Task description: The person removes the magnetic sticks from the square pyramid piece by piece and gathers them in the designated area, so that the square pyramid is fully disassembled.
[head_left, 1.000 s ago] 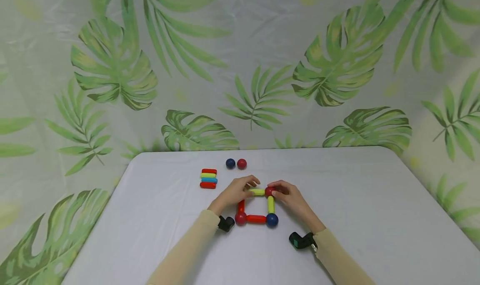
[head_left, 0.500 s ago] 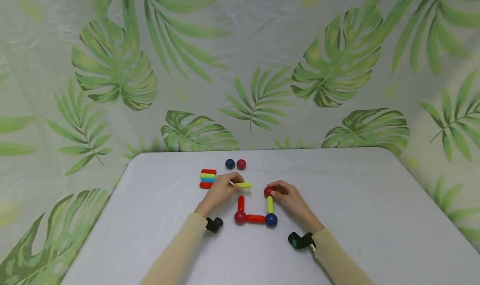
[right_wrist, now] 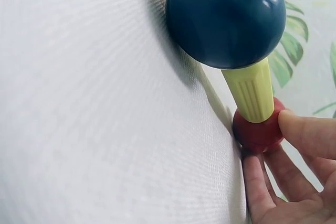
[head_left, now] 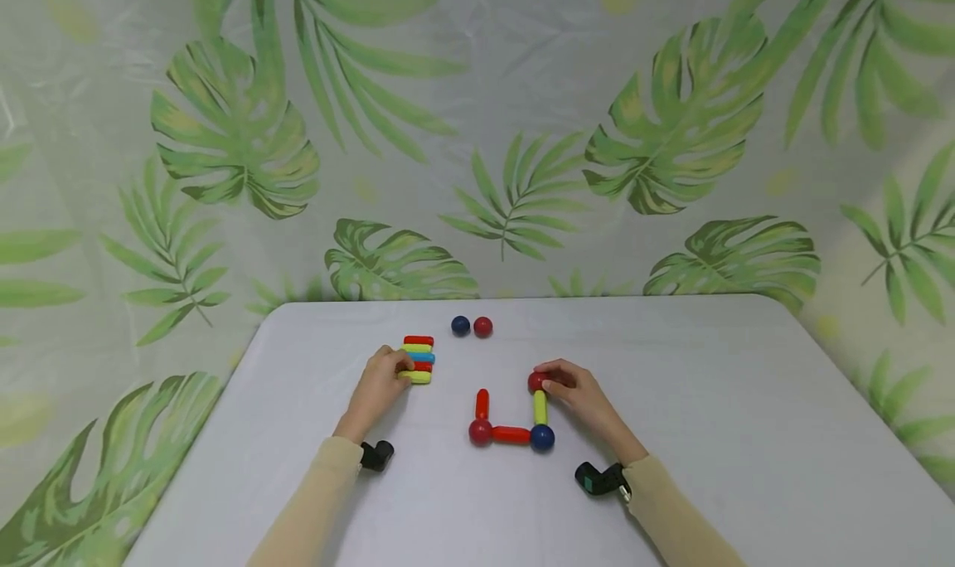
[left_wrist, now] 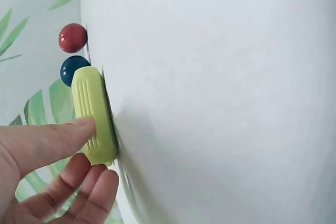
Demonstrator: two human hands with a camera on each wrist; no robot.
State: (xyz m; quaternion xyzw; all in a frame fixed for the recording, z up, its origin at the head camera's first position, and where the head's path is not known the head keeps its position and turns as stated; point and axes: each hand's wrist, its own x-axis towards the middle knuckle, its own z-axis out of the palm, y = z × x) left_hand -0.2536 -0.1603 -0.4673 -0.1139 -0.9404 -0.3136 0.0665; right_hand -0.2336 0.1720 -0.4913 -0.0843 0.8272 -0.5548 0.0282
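Observation:
My left hand (head_left: 378, 385) is at the row of short rods on the left of the table. Its thumb and fingers pinch the near end of a yellow-green rod (left_wrist: 94, 111), which lies at the front of the row beside a red rod (head_left: 424, 367). My right hand (head_left: 582, 394) grips a red ball (right_wrist: 257, 131) between thumb and fingers. That ball joins a yellow-green rod (head_left: 540, 408), which runs to a dark blue ball (head_left: 542, 438). From there a red rod (head_left: 511, 435) leads to another red ball (head_left: 481, 432), with one red rod (head_left: 482, 404) pointing away from it.
Behind the front rods of the row lie a blue rod (head_left: 426, 357), a yellow-green one and a red rod (head_left: 419, 341). A loose dark blue ball (head_left: 460, 326) and a loose red ball (head_left: 483, 327) sit near the far table edge. White cloth covers the table (head_left: 716, 368).
My left hand has drawn the yellow-green rod off the frame's far side and carried it left to the front of the rod row. The right hand stays on its red ball.

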